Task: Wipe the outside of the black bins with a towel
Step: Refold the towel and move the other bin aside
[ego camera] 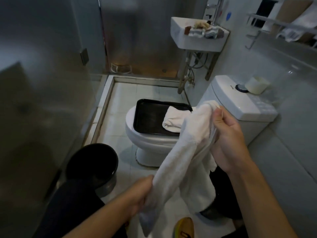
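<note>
In front of the closed toilet (151, 143), a white towel (185, 152) was stretched slantwise between two bare hands. The right hand (228, 140) held the upper end just to the toilet's right, thumb and curled fingers (217, 115) pinching a bunched fold of cloth. The left hand (140, 196) held the lower end nearer the camera, its fingers wrapped round the twisted fabric so that only the knuckles showed. A loose tail of towel hung below each grip.

One round black bin (92, 162) stood on the tiled floor (113, 121) to the toilet's left, open mouth up, apart from the towel and from both hands. A second black bin (221, 189) stood on the toilet's near right side, mostly hidden behind the hanging towel and the right forearm; whether the cloth touched it could not be told.

On the toilet lid lay a black tray (149, 117), and on the tray's right part lay a folded white cloth (173, 121). On the cistern (240, 103) behind the toilet stood a small white cup (257, 84). Farther back, above the toilet, a wall-hung washbasin (197, 38) carried a heap of small cloths.
</note>
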Tool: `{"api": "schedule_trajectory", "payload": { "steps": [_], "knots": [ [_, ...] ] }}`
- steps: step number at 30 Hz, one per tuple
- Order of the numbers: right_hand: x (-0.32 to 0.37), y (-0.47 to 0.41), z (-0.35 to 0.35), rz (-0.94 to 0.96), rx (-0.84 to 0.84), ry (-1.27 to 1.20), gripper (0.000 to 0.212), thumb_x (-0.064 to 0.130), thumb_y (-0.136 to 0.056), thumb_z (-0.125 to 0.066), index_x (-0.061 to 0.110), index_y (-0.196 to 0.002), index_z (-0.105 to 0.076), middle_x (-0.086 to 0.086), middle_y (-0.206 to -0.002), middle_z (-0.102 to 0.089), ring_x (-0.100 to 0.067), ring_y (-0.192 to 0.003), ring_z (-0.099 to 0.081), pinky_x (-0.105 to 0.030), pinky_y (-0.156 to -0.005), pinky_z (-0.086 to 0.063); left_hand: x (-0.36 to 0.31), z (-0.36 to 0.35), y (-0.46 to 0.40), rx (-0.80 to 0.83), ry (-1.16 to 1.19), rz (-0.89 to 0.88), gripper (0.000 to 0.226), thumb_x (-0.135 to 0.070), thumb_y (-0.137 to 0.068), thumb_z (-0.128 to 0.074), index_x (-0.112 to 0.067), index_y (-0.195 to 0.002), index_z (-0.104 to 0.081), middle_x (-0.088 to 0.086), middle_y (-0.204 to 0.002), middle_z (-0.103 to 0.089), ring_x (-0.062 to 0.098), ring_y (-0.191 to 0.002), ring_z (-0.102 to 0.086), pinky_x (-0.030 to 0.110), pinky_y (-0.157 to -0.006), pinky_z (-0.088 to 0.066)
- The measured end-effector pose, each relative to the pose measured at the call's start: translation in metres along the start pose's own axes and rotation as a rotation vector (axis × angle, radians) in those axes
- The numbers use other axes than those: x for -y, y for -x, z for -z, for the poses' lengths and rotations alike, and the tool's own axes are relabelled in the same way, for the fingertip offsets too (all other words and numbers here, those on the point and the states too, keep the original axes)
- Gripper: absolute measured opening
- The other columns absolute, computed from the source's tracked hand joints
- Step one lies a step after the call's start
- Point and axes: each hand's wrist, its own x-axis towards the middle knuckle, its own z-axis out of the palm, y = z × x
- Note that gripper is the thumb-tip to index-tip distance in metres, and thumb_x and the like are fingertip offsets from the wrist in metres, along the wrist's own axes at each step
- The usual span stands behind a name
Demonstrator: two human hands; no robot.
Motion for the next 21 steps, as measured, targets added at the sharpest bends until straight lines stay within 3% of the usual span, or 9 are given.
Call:
{"api": "schedule_trajectory", "payload": {
  "steps": [3, 5, 7, 9, 11, 14, 17, 21],
  "knots": [
    [0.003, 0.004, 0.002, 0.029, -0.011, 0.02, 0.03, 0.025, -0.105, -0.039, 0.013, -0.096, -0.065, -0.006, -0.094, -0.068, -0.014, -0.091, -0.065, -0.028, -0.08, -0.056, 0.0, 0.001, 0.0, 0.098, -0.092, 0.014, 0.032, -0.037, -0.086, -0.054, -0.008, -0.095, -0.066, 0.005, -0.08, -0.067, 0.021, -0.074, -0.063, 0.03, -0.068, -0.05],
    [0.006, 0.005, 0.004, 0.051, -0.025, 0.027, 0.03, 0.025, -0.105, -0.038, 0.013, -0.092, -0.063, -0.004, -0.089, -0.065, -0.013, -0.087, -0.063, -0.026, -0.077, -0.055, -0.006, 0.004, 0.001, 0.185, -0.148, 0.022, 0.059, -0.045, -0.066, -0.069, -0.004, -0.109, -0.067, 0.01, -0.096, -0.072, 0.023, -0.086, -0.067, 0.033, -0.074, -0.052],
    [0.01, 0.006, 0.006, 0.067, -0.039, 0.028, 0.03, 0.025, -0.105, -0.039, 0.013, -0.087, -0.06, -0.004, -0.085, -0.061, -0.012, -0.083, -0.061, -0.025, -0.075, -0.054, -0.013, 0.006, 0.004, 0.306, -0.193, 0.053, 0.081, -0.037, -0.047, -0.078, 0.004, -0.116, -0.064, 0.015, -0.097, -0.07, 0.024, -0.086, -0.065, 0.034, -0.073, -0.049],
    [0.014, 0.008, 0.009, 0.086, -0.062, 0.037, 0.03, 0.025, -0.106, -0.039, 0.013, -0.088, -0.059, -0.003, -0.085, -0.061, -0.011, -0.082, -0.061, -0.024, -0.074, -0.054, -0.019, 0.005, 0.008, 0.362, -0.216, 0.091, 0.079, -0.026, -0.047, -0.079, 0.006, -0.117, -0.063, 0.013, -0.093, -0.068, 0.023, -0.083, -0.064, 0.034, -0.072, -0.048],
    [0.017, 0.007, 0.012, 0.111, -0.093, 0.079, 0.029, 0.024, -0.106, -0.038, 0.012, -0.088, -0.058, -0.002, -0.082, -0.061, -0.009, -0.078, -0.06, -0.021, -0.07, -0.053, -0.025, 0.003, 0.012, 0.282, -0.233, 0.035, 0.052, -0.023, -0.068, -0.074, -0.001, -0.115, -0.066, 0.01, -0.098, -0.069, 0.024, -0.089, -0.065, 0.035, -0.077, -0.051],
    [0.022, 0.003, 0.02, 0.162, -0.143, 0.191, 0.032, 0.023, -0.106, -0.039, 0.014, -0.08, -0.054, 0.003, -0.072, -0.054, -0.005, -0.067, -0.052, -0.017, -0.062, -0.047, -0.035, 0.01, 0.018, -0.067, -0.181, -0.245, 0.019, -0.023, -0.087, -0.061, -0.014, -0.102, -0.068, 0.007, -0.099, -0.068, 0.024, -0.094, -0.062, 0.034, -0.08, -0.051],
    [0.027, -0.004, 0.03, 0.192, -0.167, 0.308, 0.034, 0.025, -0.106, -0.041, 0.005, -0.082, -0.053, -0.005, -0.075, -0.045, -0.013, -0.07, -0.043, -0.023, -0.063, -0.039, -0.052, 0.032, 0.027, -0.203, -0.005, -0.483, 0.014, -0.017, -0.089, -0.059, -0.012, -0.096, -0.071, 0.012, -0.096, -0.071, 0.027, -0.096, -0.064, 0.039, -0.084, -0.052],
    [0.041, -0.021, 0.047, 0.346, -0.217, 0.628, 0.043, 0.028, -0.105, -0.042, -0.009, -0.085, -0.046, -0.015, -0.077, -0.04, -0.016, -0.074, -0.036, -0.033, -0.065, -0.03, -0.084, 0.063, 0.04, -0.144, 0.161, -0.525, 0.022, -0.011, -0.087, -0.06, -0.001, -0.106, -0.064, 0.021, -0.102, -0.069, 0.033, -0.09, -0.065, 0.038, -0.074, -0.051]
  ]
}}
